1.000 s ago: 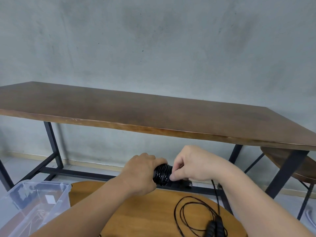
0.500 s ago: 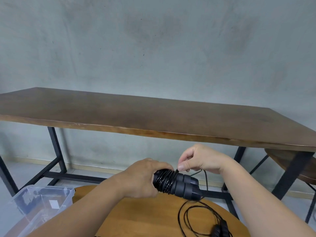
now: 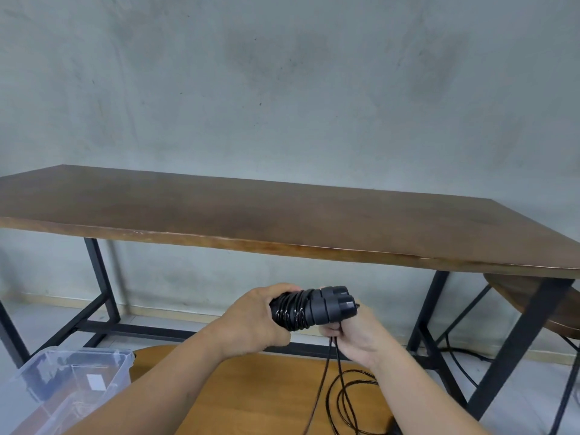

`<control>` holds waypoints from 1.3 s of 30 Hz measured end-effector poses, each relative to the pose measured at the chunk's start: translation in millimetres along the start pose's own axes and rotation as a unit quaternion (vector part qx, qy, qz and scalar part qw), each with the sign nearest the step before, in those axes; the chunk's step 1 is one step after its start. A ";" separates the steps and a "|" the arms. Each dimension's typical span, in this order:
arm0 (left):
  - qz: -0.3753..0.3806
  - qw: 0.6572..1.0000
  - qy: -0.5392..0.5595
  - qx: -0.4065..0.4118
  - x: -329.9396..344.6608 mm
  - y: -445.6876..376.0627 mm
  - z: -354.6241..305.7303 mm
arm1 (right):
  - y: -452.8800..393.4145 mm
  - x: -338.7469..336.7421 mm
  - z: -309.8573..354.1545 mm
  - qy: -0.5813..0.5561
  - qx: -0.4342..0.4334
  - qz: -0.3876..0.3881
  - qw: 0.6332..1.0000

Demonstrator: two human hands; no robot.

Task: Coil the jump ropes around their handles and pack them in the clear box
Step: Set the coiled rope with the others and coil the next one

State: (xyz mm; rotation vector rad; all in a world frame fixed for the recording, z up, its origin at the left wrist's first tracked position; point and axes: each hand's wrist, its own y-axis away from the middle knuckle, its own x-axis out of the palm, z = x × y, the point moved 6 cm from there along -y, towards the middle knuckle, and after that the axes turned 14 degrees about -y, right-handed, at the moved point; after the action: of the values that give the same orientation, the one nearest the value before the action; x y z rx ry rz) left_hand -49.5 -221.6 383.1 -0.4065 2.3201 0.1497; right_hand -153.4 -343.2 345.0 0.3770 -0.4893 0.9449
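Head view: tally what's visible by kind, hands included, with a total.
Hands: 2, left hand gripping the paired black handles, right hand holding the rope
Jump rope handle bundles: 1
Loose rope lengths: 1
Clear boxes: 1
Long dark tables: 1
Round light wooden tabletops: 1
Total: 7

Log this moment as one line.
stage: coiling | left hand: grips handles | right hand: pinches rope | box: unpacked
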 end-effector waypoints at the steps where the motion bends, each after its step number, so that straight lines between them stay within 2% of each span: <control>1: -0.008 1.000 0.004 -0.006 0.0 -0.7 1.3 | -0.1 0.9 -2.2 -0.014 -0.008 -0.002 1.000; 7: -0.059 0.997 -0.012 -0.049 -5.1 -6.0 13.5 | 6.6 3.7 -22.6 0.005 -0.010 -0.020 1.000; 13: -0.083 0.993 -0.041 -0.078 2.9 -7.4 17.4 | 15.6 11.6 -34.1 0.173 -0.044 -0.066 0.982; 18: -0.125 0.979 -0.113 -0.116 4.7 -7.9 21.1 | 23.8 23.1 -30.8 0.404 -0.058 -0.086 0.909; 22: -0.166 0.952 -0.230 -0.119 3.7 -6.8 18.4 | 31.0 34.2 -30.3 0.544 -0.055 -0.068 0.834; 27: -0.173 0.923 -0.328 -0.105 10.1 -5.0 18.2 | 35.8 42.5 -22.5 0.659 -0.026 -0.051 0.750; 32: -0.150 0.900 -0.399 -0.088 15.5 -4.9 17.8 | 41.1 52.3 -4.0 0.708 0.004 -0.010 0.706; 36: -0.101 0.905 -0.408 -0.067 18.4 -4.1 16.4 | 40.6 60.6 27.0 0.737 0.010 0.029 0.676; 39: -0.049 0.920 -0.388 -0.030 18.9 -2.9 9.0 | 35.6 57.5 45.2 0.717 0.041 0.081 0.691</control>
State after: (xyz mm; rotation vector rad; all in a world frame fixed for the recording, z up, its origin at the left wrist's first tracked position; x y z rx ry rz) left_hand -54.9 -226.9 363.3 -0.3993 1.5125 0.2766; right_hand -165.5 -308.5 417.6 -0.4044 0.9987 1.1461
